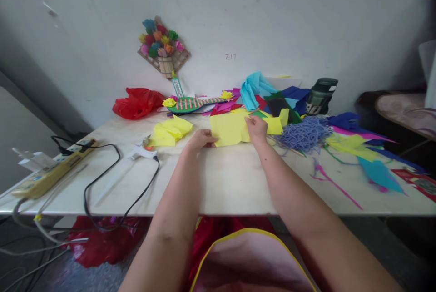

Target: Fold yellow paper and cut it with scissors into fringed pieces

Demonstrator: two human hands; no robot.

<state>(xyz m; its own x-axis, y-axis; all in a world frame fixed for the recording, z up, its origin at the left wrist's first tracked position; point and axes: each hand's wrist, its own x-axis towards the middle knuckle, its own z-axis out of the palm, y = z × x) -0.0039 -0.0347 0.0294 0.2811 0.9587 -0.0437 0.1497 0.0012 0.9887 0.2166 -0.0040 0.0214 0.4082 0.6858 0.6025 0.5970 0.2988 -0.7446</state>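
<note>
Stretched between my two hands is a sheet of yellow paper, held a little above the white table. The fingers of my left hand pinch its lower left corner. On the other side, my right hand grips the sheet's right part, with the fingertips closed at its upper edge. More yellow paper shows just right of my right hand; whether it joins the sheet I cannot tell. A crumpled yellow sheet lies left of my left hand. Beyond my right hand sits a tangle of blue-purple strands.
A hot glue gun with a black cord and a power strip lie at left. Behind are a red plastic bag, coloured papers and a dark bottle. Paper scraps lie at right. A flower craft hangs on the wall.
</note>
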